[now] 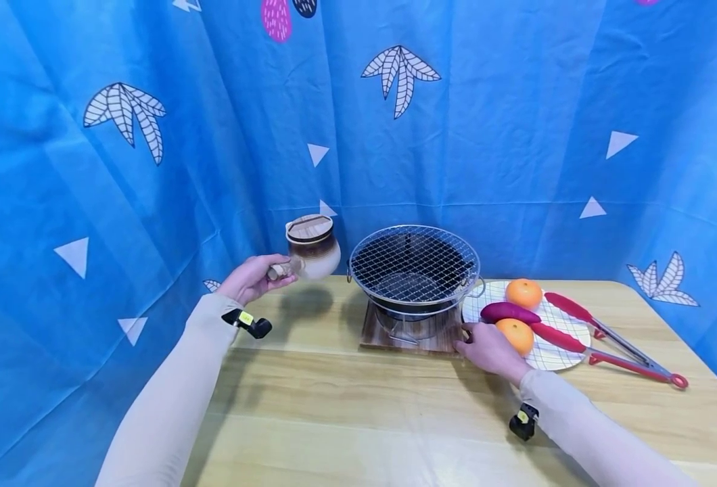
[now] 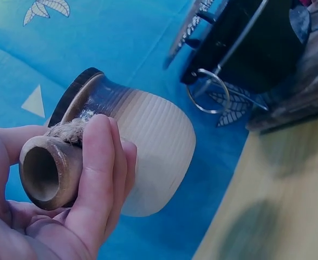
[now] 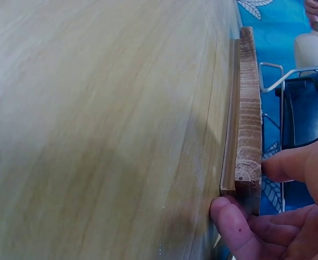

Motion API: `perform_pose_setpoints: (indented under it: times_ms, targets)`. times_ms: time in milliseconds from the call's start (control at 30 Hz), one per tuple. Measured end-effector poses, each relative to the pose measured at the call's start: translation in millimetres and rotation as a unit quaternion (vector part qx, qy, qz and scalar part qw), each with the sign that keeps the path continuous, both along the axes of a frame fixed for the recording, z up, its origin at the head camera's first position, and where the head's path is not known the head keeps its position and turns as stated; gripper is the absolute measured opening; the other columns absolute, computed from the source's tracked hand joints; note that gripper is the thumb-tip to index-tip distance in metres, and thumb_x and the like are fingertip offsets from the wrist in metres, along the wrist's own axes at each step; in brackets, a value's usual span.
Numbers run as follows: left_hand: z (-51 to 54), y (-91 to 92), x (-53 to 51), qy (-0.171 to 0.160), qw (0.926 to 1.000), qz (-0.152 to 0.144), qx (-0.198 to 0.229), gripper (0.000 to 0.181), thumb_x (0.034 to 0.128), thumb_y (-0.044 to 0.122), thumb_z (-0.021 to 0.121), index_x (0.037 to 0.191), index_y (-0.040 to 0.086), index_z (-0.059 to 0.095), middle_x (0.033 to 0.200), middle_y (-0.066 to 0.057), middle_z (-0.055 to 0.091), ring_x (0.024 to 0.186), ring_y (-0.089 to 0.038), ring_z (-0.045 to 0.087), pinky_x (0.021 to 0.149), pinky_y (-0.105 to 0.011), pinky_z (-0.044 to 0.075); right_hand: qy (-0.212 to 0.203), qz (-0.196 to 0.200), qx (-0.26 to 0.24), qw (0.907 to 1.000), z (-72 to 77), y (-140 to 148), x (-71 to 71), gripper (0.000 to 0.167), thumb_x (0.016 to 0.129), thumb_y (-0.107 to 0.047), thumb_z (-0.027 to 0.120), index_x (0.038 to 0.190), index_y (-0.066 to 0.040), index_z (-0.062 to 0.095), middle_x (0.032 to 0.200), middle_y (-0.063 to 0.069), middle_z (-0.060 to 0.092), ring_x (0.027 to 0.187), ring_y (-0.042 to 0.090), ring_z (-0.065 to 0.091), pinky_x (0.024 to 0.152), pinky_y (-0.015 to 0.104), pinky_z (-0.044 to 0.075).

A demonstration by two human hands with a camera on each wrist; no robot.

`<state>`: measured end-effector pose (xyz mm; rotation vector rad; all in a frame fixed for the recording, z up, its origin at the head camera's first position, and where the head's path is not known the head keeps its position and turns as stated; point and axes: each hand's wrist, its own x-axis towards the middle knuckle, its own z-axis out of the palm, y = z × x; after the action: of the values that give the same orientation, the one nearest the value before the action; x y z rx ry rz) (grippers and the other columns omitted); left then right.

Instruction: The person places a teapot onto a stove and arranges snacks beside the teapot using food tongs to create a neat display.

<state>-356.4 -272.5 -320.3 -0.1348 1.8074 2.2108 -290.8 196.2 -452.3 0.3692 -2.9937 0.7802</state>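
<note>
My left hand (image 1: 251, 277) grips the hollow side handle (image 2: 42, 173) of a clay teapot (image 1: 316, 253), brown above and cream below. A wooden lid (image 1: 310, 227) sits on it. The teapot is held tilted above the table, left of a small charcoal grill, with its shadow below. Fibre cord (image 2: 69, 130) wraps the handle's base. At the near right corner of the wooden board (image 1: 371, 331) beneath the grill, my right hand (image 1: 495, 353) pinches the edge. Its thumb (image 3: 289, 162) lies on the upper face, with fingers at the lower edge. A round wire mesh (image 1: 410, 264) covers the grill.
Right of the grill, a white gridded plate (image 1: 556, 355) bears two oranges (image 1: 523, 293) and a purple sweet potato (image 1: 509, 312). Red-handled tongs (image 1: 632, 362) lie partly over the plate and the wooden table (image 1: 310, 419). A blue patterned curtain (image 1: 486, 135) hangs behind and at the sides.
</note>
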Motion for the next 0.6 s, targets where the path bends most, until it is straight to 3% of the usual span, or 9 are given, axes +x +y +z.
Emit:
perform_pose_setpoints:
  times_ms: [300, 600]
  targets:
    - [21.9, 17.2, -6.0, 0.005, 0.9999, -0.006, -0.015, 0.019, 0.1033, 0.009, 0.052, 0.12, 0.0, 0.051, 0.096, -0.011, 0.067, 0.077, -0.021, 0.074, 0.075, -0.025, 0.062, -0.015, -0.006, -0.005, 0.9999, 2.3, -1, -0.2, 0.047, 0.093, -0.025, 0.069, 0.131, 0.002, 0.063, 0.067, 0.003, 0.057, 0.061, 0.018, 0.055, 0.055, 0.031, 0.044]
    - [40.4, 35.2, -13.4, 0.013, 0.9994, -0.007, -0.03, 0.029, 0.1028, 0.011, 0.054, 0.129, 0.0, 0.049, 0.117, -0.017, 0.056, 0.078, -0.021, 0.074, 0.076, -0.025, 0.062, -0.001, 0.001, -0.002, 1.0, -0.8, 0, -0.4, 0.043, 0.092, -0.025, 0.069, 0.126, 0.001, 0.066, 0.068, 0.002, 0.058, 0.064, 0.019, 0.056, 0.058, 0.032, 0.045]
